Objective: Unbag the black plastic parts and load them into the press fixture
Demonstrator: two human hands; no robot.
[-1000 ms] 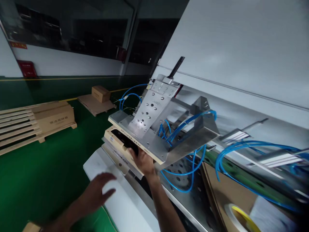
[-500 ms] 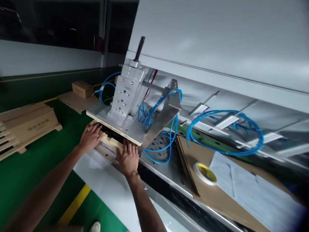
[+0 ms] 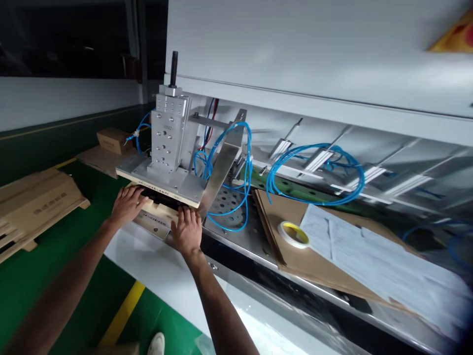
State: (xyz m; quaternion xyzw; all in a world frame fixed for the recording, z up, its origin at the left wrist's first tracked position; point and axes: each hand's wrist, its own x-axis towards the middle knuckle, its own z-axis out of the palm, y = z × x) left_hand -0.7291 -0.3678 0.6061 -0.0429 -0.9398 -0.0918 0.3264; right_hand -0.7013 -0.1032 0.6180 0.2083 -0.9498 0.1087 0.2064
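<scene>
Left hand [image 3: 127,203]: While its back faces up, it rests at the left end of the cream block [image 3: 165,211], fingers over the edge of the black piece [image 3: 162,198]; I cannot tell whether they grasp it.
Right hand [image 3: 187,230]: back up at the cream block's right end, fingers reaching in under the upper plate [image 3: 186,185]; their tips are hidden, so whether they are clenched on anything cannot be told.
Black piece: on the cream block, between both hands and beneath the upper plate, partly hidden.
Metal column [image 3: 166,133]: upright on the upper plate, topped by a black rod [image 3: 173,69].
Tabletop [image 3: 244,240]: right of the column it carries cardboard sheets [image 3: 275,209], with a tape roll [image 3: 295,242] and, just beside it, white paper [image 3: 354,256].
Small carton [image 3: 114,140]: far left, near the floor.
</scene>
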